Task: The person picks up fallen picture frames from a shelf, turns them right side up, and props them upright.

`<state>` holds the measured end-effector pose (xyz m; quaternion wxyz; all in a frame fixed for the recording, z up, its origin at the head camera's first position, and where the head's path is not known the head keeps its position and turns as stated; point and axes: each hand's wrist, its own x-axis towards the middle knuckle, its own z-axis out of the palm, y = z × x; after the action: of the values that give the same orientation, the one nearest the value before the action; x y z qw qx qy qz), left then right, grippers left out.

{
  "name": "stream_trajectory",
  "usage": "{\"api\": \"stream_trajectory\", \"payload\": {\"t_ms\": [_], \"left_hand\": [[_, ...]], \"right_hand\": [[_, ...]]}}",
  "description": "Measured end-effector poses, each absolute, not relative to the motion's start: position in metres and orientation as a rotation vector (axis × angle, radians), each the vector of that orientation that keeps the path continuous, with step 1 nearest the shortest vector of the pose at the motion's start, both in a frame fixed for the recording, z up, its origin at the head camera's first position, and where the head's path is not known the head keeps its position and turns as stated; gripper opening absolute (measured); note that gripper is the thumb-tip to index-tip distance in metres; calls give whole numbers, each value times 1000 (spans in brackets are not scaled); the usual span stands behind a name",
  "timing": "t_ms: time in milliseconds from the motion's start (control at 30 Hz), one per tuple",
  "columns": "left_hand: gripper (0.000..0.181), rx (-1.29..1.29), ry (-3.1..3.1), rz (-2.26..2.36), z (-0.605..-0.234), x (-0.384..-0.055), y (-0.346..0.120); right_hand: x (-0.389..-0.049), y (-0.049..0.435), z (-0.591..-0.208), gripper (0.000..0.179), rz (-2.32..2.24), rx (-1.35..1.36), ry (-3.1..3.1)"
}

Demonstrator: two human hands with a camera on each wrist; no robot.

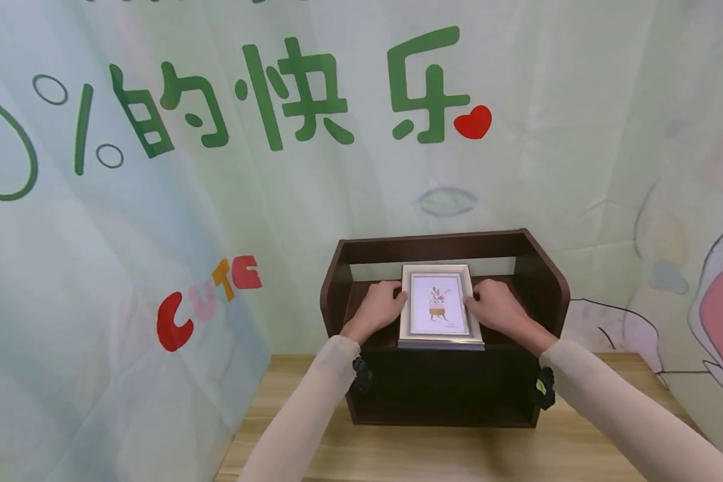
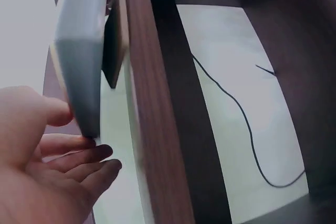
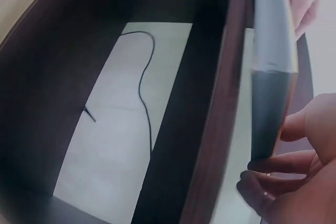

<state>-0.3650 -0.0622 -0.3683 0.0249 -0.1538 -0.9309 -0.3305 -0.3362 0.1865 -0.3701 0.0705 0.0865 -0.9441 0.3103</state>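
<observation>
Both sides held: one picture frame (image 1: pixel 438 308) at the upper level of a dark shelf (image 1: pixel 428 248)

From my distant place, I begin at the left. The left hand (image 1: pixel 381 308) pinches the side edge of the frame, with thumb toward the front and forefinger toward the back; the other fingers are loose. I judge that this way of holding leaves the front uncovered.

In the middle, the frame leans back with its front upward, nearer to the front of the upper level. In the left wrist view, a dark flap (image 2: pixel 114 51) shows behind it. Probably it is a stand, which would explain the frame's tilt. Whether the lower edge touches the board, I cannot tell.

At the right, the right hand (image 1: pixel 499 308) pinches the opposite edge, almost like a mirror. Two holds at similar height, I think, share the weight and prevent turning. The shelf stands on the wooden table (image 1: pixel 397 455), so neither hand must support it.
</observation>
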Motion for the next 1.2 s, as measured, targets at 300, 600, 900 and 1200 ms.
{"api": "stream_trajectory", "payload": {"t_ms": [300,600,900,1200], "left_hand": [[42,-283,-2629,-1366,-366,-357,-60],[37,-183,-2465,-1594,-356,-353,-66],[33,-180,-2243,-1917,-349,-355,-77],[40,-234,-2195,-1921,-343,-352,-81]], "right_hand": [[-332,189,-359,36,1191,158,-2823],[-328,195,-345,49,1578,109,-2728],[-325,198,-336,53,1677,193,-2658],[-323,196,-337,52,1648,255,-2559]]}}
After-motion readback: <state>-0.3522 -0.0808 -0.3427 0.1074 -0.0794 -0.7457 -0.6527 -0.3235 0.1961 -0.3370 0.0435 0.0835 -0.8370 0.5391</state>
